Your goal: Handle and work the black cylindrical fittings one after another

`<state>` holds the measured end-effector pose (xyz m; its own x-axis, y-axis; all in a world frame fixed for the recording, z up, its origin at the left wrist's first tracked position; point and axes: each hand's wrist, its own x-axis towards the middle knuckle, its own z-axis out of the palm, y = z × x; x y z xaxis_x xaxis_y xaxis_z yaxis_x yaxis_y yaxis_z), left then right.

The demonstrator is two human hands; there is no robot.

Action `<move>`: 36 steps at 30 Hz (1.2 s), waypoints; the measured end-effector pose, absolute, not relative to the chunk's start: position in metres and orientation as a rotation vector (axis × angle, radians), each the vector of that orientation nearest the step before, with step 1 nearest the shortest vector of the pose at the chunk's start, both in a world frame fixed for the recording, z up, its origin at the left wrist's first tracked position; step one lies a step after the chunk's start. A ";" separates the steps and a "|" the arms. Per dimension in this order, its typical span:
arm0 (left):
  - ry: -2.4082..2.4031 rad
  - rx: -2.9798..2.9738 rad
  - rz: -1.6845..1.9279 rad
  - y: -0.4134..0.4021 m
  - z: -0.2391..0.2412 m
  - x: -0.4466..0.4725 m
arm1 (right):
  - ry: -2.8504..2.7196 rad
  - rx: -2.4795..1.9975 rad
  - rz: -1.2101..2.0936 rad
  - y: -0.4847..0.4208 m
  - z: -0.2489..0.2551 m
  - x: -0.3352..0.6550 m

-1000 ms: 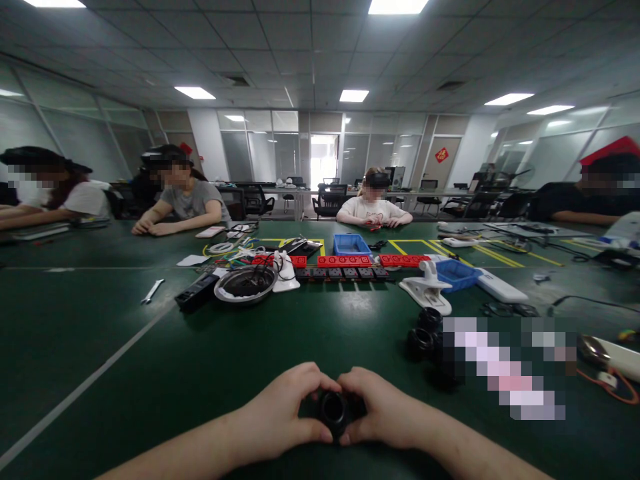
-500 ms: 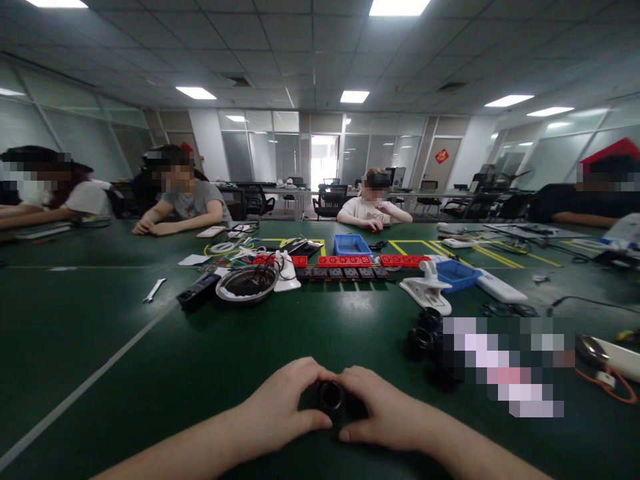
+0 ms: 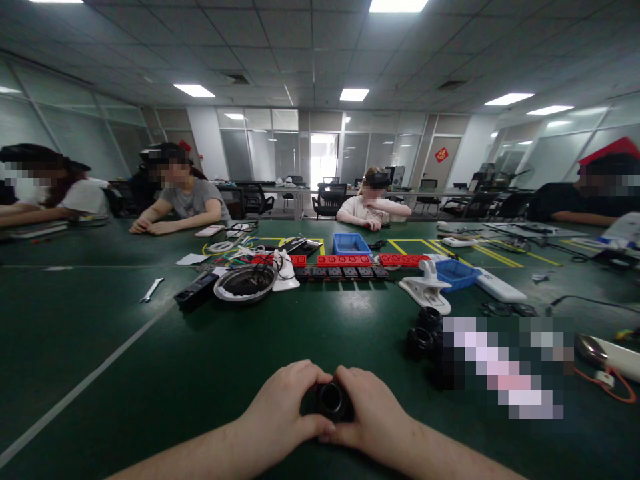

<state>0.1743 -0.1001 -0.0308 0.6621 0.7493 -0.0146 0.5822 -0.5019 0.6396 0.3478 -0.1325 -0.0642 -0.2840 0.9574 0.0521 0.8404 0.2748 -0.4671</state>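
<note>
A short black cylindrical part with a round hole in its top point(image 3: 330, 415) stands upright near the table's front, between my hands. My left hand point(image 3: 280, 408) curls round its left side, thumb in front and fingers behind. On the other side my right hand point(image 3: 376, 408) closes round it in the same way, and the two thumbs meet at the front. The part's lower end is hidden by the thumbs. More black round parts with holes point(image 3: 421, 340) sit to the right of my right hand, partly covered by a blurred patch.
Farther off on the green table are a wrench point(image 3: 151, 291), a round metal dish point(image 3: 245, 285), a white clip stand point(image 3: 427, 288), red strips point(image 3: 345, 261) and blue trays point(image 3: 350, 244). A white device point(image 3: 500, 285) lies right. Several people sit around the table.
My right hand has moved in and closed against the black part. My left thumb has shifted slightly right, and the thumbs now meet. The person opposite has shifted their hands.
</note>
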 end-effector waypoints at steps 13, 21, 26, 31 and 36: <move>0.736 2.290 0.355 -0.088 -0.038 0.166 | -2.217 -1.507 0.947 -0.124 -0.054 0.364; 0.957 2.283 0.408 -0.093 -0.043 0.170 | -2.152 -1.666 0.590 -0.130 -0.068 0.347; 0.840 2.278 0.360 -0.085 -0.040 0.166 | -2.290 -1.447 0.887 -0.127 -0.047 0.359; 0.815 2.270 0.354 -0.084 -0.040 0.167 | -2.245 -1.501 1.007 -0.121 -0.045 0.364; 1.025 2.273 0.374 -0.094 -0.040 0.172 | -2.219 -1.713 0.740 -0.121 -0.062 0.352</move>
